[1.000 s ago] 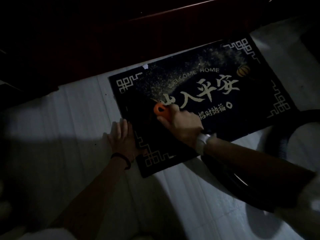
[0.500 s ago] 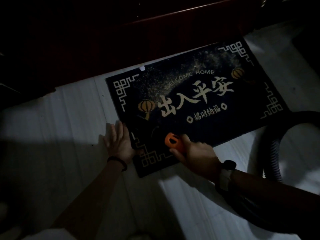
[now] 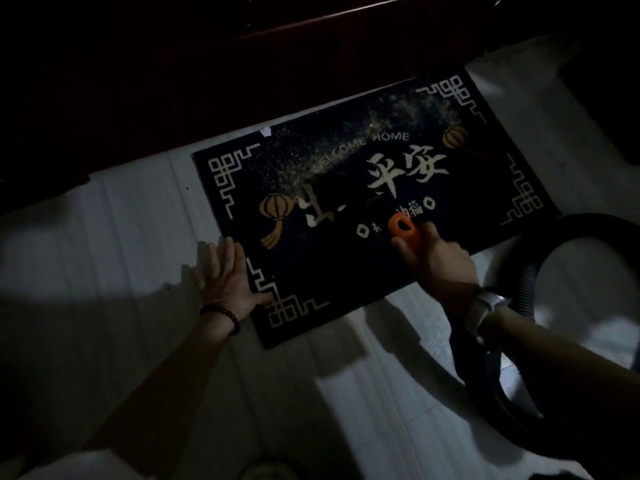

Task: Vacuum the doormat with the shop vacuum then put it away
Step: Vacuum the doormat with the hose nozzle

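My flat left hand (image 3: 227, 271) pins the thin, floppy doormat (image 3: 346, 271) while my right hand (image 3: 438, 261) grips the stiff orange nozzle (image 3: 403, 232).

You've got one doormat (image 3: 346, 271) on the floor, two lanterns printed on it — one left (image 3: 276, 206), one right (image 3: 455, 136) — one orange nozzle (image 3: 403, 232), one black hose (image 3: 519, 341), and two hands, left (image 3: 225, 277) and right (image 3: 438, 261)
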The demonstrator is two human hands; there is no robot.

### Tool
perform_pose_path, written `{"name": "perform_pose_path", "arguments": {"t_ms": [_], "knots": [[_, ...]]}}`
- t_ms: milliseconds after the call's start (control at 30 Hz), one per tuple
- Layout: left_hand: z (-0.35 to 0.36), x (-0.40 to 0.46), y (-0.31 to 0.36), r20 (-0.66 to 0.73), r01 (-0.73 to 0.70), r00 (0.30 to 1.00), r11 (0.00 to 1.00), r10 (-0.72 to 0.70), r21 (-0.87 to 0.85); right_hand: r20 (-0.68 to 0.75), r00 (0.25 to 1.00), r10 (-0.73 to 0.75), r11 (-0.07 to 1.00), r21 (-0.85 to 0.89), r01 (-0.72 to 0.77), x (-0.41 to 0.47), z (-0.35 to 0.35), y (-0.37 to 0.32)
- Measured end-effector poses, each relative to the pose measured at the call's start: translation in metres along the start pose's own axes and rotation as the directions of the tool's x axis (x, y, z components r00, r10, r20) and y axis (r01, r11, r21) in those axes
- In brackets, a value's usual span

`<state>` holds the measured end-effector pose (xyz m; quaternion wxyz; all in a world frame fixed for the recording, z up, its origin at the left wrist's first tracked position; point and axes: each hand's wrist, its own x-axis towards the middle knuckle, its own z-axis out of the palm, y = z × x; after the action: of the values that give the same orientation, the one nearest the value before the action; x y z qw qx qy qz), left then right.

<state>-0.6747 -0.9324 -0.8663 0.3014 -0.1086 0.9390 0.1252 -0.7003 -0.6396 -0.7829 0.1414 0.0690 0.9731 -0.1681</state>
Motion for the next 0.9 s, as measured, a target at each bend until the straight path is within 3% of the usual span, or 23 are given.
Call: {"name": "perform_pose_path", "arguments": {"t_ms": [67, 233, 500, 600, 767, 900], "knots": [[-0.001, 0.000, 0.000, 0.004, 0.007, 1.000, 1.000, -0.007, -0.003, -0.005, 0.998, -0.062, 0.998, 0.014, 0.062, -0.011, 0.010, -0.013], [0.000, -0.002, 0.001, 0.003, 0.035, 0.999, 0.999, -0.035, -0.006, 0.214, 0.913, -0.347, 0.933, -0.022, 0.360, -0.052, 0.043, -0.050], [-0.003, 0.000, 0.000, 0.037, 0.037, 0.999, 0.999, -0.037, 0.000, 0.070, 0.995, -0.077, 0.996, 0.040, 0.075, -0.024, 0.010, -0.007], [-0.003, 0.001, 0.001, 0.044, 0.036, 0.998, 0.999, -0.036, -0.008, 0.120, 0.984, -0.129, 0.992, 0.030, 0.126, -0.036, 0.018, -0.013], [-0.009, 0.005, -0.008, 0.072, -0.018, 0.997, 0.998, 0.014, 0.055, 0.320, 0.907, -0.273, 0.961, 0.050, 0.272, -0.076, 0.025, -0.013], [-0.014, 0.003, -0.012, 0.085, -0.023, 0.996, 0.997, 0.017, 0.067, 0.361, 0.843, -0.400, 0.909, 0.041, 0.414, -0.094, 0.026, -0.005]]}}
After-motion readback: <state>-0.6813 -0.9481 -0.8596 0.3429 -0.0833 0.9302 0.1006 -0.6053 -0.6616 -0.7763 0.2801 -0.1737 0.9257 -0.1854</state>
